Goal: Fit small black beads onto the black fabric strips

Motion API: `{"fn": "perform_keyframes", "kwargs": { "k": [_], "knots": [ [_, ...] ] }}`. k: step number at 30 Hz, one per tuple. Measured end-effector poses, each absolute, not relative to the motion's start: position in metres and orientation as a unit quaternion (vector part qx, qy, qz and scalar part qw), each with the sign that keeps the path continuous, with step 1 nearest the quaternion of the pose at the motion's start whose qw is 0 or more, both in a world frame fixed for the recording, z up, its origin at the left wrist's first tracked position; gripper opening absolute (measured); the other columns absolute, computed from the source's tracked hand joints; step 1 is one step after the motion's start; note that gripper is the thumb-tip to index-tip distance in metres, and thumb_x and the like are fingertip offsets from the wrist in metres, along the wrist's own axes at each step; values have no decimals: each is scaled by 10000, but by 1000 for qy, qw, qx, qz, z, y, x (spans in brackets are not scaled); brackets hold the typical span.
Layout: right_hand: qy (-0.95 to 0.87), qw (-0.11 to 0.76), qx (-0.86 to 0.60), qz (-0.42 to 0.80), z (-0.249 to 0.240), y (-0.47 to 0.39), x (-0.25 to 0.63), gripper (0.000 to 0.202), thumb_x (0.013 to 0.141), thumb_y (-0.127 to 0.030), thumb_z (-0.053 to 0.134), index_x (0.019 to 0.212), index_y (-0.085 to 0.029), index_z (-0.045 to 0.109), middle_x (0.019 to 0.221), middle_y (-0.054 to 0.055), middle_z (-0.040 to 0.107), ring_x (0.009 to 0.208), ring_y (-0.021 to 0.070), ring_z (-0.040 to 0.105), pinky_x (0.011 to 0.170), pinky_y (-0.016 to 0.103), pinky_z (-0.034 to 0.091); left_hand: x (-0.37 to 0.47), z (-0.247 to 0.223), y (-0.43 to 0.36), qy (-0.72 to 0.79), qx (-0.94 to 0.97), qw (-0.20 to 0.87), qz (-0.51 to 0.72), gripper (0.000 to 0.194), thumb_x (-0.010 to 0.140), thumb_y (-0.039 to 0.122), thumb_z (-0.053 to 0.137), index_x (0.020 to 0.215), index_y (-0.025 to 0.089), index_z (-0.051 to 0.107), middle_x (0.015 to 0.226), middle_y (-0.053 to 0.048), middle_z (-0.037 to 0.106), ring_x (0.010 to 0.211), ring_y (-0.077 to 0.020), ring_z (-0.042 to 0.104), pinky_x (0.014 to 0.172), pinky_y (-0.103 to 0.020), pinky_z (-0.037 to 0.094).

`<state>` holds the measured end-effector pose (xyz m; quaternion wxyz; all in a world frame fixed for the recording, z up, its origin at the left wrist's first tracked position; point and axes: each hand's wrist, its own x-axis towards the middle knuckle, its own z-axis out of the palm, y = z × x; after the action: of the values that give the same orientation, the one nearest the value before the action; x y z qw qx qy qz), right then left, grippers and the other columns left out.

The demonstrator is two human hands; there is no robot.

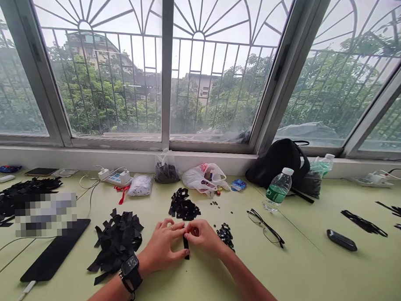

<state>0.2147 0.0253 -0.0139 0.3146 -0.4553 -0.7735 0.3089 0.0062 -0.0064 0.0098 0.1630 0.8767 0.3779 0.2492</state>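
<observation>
On the pale green table, a short black fabric strip (186, 252) lies pointing toward me between my two hands. My left hand (164, 244), with a ring and a watch at the wrist, has its thumb and fingertips on the strip's left edge, holding it against the tabletop. Over the strip's upper end, the fingers of my right hand (203, 238) are pinched together; whatever is between them is hidden. Right of that hand lies a heap of small black ring-shaped pieces (226, 235). Cut black strips form a pile (116, 241) to the left and another pile (183, 206) just beyond my hands.
Eyeglasses (265, 227) and a water bottle (279, 189) stand to the right, near a black case (341, 240). A dark tablet-like slab (56, 252) with a cable lies left. Bags, including a white plastic bag (204, 179), line the window side beside a power strip (117, 177).
</observation>
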Motion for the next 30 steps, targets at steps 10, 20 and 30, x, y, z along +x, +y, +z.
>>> {"fn": "perform_keyframes", "kwargs": {
  "k": [10, 20, 30],
  "knots": [
    [-724, 331, -477, 372, -15, 31, 214, 43, 715, -196, 666, 727, -154, 664, 657, -12, 631, 600, 114, 518, 547, 198, 373, 6, 3, -3, 391, 874, 167, 237, 567, 812, 465, 742, 1351, 451, 567, 1468, 52, 545, 1256, -334, 444, 1055, -507, 363],
    [-699, 291, -444, 480, -18, 52, 222, 205, 637, -262, 788, 727, -159, 635, 620, -55, 517, 587, 97, 437, 573, 201, 354, 5, 1, -3, 386, 875, 165, 242, 521, 839, 509, 706, 1339, 428, 585, 1486, 39, 527, 1276, -340, 426, 1071, -521, 345],
    [-729, 276, -414, 470, -13, 53, 225, 230, 675, -286, 799, 844, -185, 680, 607, -73, 415, 580, 98, 360, 537, 202, 267, 4, -5, 0, 386, 857, 176, 293, 497, 804, 455, 764, 1271, 351, 630, 1386, -16, 608, 1273, -320, 468, 1058, -480, 384]
  ]
}}
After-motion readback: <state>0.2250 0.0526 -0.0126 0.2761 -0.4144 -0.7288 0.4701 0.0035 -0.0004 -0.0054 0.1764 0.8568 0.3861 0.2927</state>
